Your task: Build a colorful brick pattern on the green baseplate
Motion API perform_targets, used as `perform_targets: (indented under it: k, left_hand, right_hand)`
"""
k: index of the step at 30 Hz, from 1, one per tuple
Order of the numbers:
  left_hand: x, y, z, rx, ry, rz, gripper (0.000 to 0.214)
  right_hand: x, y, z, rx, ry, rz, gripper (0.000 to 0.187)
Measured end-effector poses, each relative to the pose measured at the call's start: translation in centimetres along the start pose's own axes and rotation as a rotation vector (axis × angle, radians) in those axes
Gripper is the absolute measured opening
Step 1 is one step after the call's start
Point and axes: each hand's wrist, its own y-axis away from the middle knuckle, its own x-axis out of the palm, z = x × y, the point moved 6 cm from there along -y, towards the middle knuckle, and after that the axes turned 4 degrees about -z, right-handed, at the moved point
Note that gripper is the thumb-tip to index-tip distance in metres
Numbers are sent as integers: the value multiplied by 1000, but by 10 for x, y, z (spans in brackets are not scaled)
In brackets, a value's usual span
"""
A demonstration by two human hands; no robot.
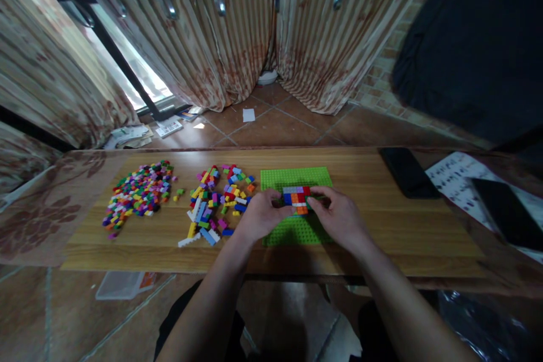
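A light green studded baseplate (292,176) lies on the wooden board in front of me. Over its middle is a block of joined toy bricks (298,199) in grey, red, blue, orange and white. My left hand (265,212) grips the block's left side, thumb along the near edge. On the other side, my right hand (335,209) has thumb and fingers closed at the block's right edge, by a dark green brick. Whether the block is fixed to the baseplate or held just above it, I cannot tell.
Left of the baseplate lie loose larger bricks (203,212); farther left is a dense pile of small bricks (142,189). On the right are a black phone (409,172), a printed sheet (456,172) and another dark device (507,209). The wooden board (360,181) has a front edge near my legs.
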Motion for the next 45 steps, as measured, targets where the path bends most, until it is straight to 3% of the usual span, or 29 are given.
perform_targets:
  k: [14, 22, 32, 37, 41, 45]
  left_hand:
    - [3, -5, 0, -39, -15, -37, 27]
    - [10, -10, 6, -202, 70, 23, 24]
    - [3, -4, 3, -222, 197, 82, 22]
    - [-7, -6, -3, -138, 257, 7, 13]
    - [-1, -13, 5, -116, 225, -19, 17]
    - [6, -16, 10, -24, 93, -32, 28]
  right_hand:
    - [12, 0, -8, 17, -50, -2, 25]
    - [14, 1, -10, 8, -27, -26, 26]
    - [4, -9, -21, 75, -64, 18, 33]
    - [-2, -11, -22, 53, -8, -28, 39]
    - [7, -7, -10, -63, -27, 64, 42]
    - [12, -5, -8, -71, -11, 111, 47]
